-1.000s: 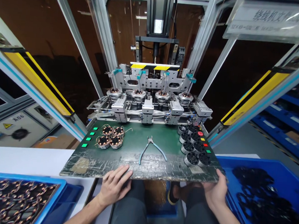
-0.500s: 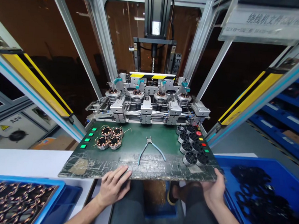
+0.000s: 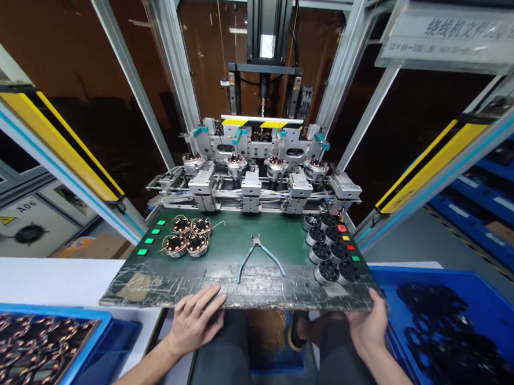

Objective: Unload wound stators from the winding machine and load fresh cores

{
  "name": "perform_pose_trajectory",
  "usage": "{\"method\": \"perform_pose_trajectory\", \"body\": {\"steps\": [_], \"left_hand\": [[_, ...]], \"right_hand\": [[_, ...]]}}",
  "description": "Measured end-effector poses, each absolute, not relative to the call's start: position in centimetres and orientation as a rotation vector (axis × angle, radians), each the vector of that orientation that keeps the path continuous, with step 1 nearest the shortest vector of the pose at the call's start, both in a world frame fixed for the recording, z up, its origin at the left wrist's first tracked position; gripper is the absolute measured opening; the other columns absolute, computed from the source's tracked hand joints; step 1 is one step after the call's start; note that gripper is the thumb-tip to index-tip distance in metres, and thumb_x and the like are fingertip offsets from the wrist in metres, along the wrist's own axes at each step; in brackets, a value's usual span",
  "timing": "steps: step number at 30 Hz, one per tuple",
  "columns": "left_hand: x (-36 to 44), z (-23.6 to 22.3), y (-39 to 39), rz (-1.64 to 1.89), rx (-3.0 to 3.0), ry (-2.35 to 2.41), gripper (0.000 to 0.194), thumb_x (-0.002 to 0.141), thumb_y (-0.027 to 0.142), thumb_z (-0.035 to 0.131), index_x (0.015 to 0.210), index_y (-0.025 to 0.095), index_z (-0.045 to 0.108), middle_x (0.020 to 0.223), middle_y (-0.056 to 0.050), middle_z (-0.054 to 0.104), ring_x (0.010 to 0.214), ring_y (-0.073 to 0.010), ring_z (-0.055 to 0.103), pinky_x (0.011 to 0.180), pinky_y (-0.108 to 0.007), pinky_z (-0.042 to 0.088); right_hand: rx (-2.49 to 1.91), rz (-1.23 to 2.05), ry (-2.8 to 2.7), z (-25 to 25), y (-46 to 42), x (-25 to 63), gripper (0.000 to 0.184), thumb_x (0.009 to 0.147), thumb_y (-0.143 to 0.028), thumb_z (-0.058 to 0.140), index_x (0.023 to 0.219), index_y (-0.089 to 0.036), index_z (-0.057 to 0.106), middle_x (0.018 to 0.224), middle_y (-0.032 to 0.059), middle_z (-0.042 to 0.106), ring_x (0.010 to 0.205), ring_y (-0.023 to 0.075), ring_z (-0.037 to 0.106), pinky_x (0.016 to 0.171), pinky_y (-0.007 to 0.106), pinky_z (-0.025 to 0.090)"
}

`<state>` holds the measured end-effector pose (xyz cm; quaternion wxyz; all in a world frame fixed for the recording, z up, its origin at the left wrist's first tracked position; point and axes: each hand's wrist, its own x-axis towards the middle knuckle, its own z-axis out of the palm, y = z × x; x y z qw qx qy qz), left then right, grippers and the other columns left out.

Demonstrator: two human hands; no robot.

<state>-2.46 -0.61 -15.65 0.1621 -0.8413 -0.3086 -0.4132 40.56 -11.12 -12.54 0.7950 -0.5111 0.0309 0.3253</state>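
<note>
Left hand (image 3: 199, 318): one, bare, long-fingered, nails too small for me to grade from here. Right hand (image 3: 370, 327): one, bare; I log the thumb, the other fingers being mostly hidden. Left forearm (image 3: 146, 366), below the left hand: bare as far as my view reaches. Right forearm (image 3: 398, 378), below the right hand: likewise bare. Trousers (image 3: 225, 353), low between the hands: dark grey, plain. Shoe (image 3: 301, 330), between the hands: dark, yellowish rim; fastening unreadable to me remotely.

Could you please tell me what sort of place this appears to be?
Probably a factory workstation: a machine stands within a metal frame, copper-wound cores sit on a green bench, and a blue bin holds black parts.
</note>
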Motion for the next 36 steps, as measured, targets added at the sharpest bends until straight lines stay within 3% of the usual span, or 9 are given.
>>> {"method": "perform_pose_trajectory", "body": {"steps": [25, 36], "left_hand": [[-2.53, -15.53, -0.69, -1.163, -2.412, -0.881, 0.072, 0.087, 0.035, 0.085, 0.155, 0.034, 0.06, 0.136, -0.002, 0.078, 0.124, -0.0225, 0.069, 0.104, -0.04, 0.04], [-2.45, -15.37, -0.73, -1.166, -2.414, -0.884, 0.075, 0.089, 0.036, 0.084, 0.159, 0.037, 0.056, 0.135, -0.002, 0.078, 0.122, -0.0238, 0.07, 0.102, -0.04, 0.04]], "right_hand": [[-1.079, 0.691, 0.044, -12.89, -11.19, 40.69, 0.045, 0.081, -0.046, 0.076, 0.119, -0.022, 0.077, 0.112, 0.0026, 0.08, 0.095, 0.025, 0.076, 0.092, 0.044, 0.065], [-1.085, 0.705, 0.06, -12.7, -11.15, 40.62, 0.046, 0.081, -0.047, 0.076, 0.12, -0.023, 0.077, 0.116, 0.0023, 0.08, 0.105, 0.027, 0.076, 0.093, 0.045, 0.065]]}}
